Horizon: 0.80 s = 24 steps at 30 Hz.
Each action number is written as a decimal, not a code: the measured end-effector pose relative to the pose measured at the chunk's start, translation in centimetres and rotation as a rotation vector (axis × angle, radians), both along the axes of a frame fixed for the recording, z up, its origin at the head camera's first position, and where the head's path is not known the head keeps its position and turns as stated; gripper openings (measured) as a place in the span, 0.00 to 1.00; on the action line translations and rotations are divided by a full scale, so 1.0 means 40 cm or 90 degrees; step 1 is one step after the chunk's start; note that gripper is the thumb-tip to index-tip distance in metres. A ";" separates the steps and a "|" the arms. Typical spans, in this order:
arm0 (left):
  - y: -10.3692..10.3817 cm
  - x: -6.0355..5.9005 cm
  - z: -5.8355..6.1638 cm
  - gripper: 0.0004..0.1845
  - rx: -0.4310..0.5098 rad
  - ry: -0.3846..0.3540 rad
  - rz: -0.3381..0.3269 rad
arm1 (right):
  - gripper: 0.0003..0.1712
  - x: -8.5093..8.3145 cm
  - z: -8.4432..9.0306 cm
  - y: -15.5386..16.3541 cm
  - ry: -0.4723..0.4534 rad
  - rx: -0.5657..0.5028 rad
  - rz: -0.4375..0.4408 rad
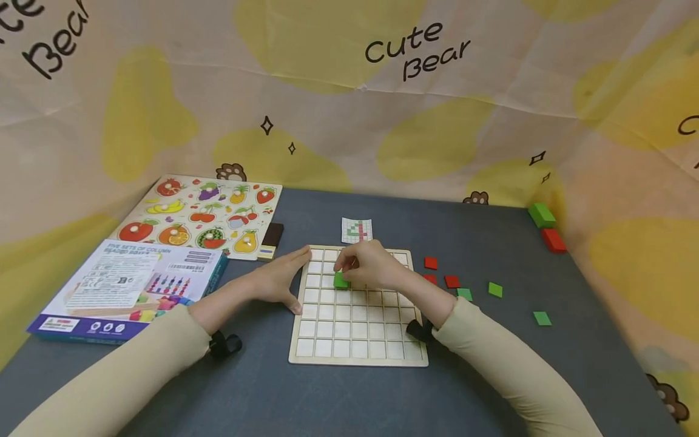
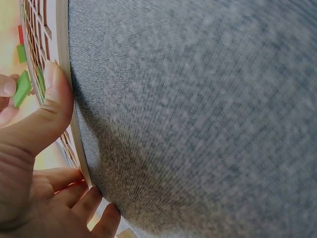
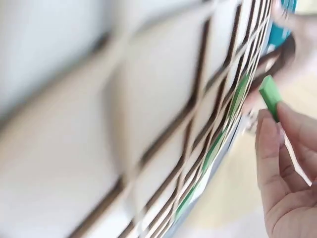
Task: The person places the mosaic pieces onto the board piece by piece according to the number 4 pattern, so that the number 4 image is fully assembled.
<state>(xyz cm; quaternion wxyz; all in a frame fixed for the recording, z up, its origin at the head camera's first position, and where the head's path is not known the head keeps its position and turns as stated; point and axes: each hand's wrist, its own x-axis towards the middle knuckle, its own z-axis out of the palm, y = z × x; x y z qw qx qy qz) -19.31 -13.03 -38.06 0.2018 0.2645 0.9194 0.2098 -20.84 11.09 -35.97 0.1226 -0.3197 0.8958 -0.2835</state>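
Note:
My right hand [image 1: 374, 265] pinches a green square tile [image 3: 269, 96] between thumb and fingertips, just above the upper left of a wooden grid board [image 1: 343, 329]. Several green pieces [image 3: 213, 153] lie in the grid in the right wrist view; from the head view the right hand hides most of that area. On the board's left edge rests my left hand [image 1: 275, 279], fingers spread, with the thumb [image 2: 58, 94] on the rim and the fingertips at the upper corner. Behind the board lies a small pattern card [image 1: 356, 229] with green and red squares.
Loose red tiles [image 1: 431, 263] and green tiles [image 1: 495, 289] lie right of the board. A green block [image 1: 542, 215] and red block [image 1: 554, 240] stand at the far right edge. At left are a fruit puzzle [image 1: 188, 213], a boxed toy [image 1: 180, 261] and a dark brown block [image 1: 272, 234].

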 end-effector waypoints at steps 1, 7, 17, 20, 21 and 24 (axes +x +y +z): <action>0.000 0.000 0.000 0.64 -0.001 0.000 0.000 | 0.06 0.005 -0.002 -0.012 0.002 0.002 0.007; -0.001 0.000 0.001 0.64 0.000 0.004 -0.002 | 0.06 0.025 -0.013 -0.055 0.004 0.018 0.021; -0.001 0.001 0.003 0.64 0.004 0.004 -0.002 | 0.06 0.039 -0.017 -0.071 0.009 0.036 0.023; -0.001 0.002 0.003 0.63 0.006 0.005 -0.003 | 0.05 0.040 -0.017 -0.071 0.015 0.043 0.024; -0.001 0.002 0.004 0.63 0.007 0.004 -0.003 | 0.06 0.041 -0.017 -0.071 0.016 0.046 0.024; -0.001 0.003 0.005 0.63 0.008 0.004 -0.003 | 0.06 0.041 -0.017 -0.069 0.010 0.058 0.030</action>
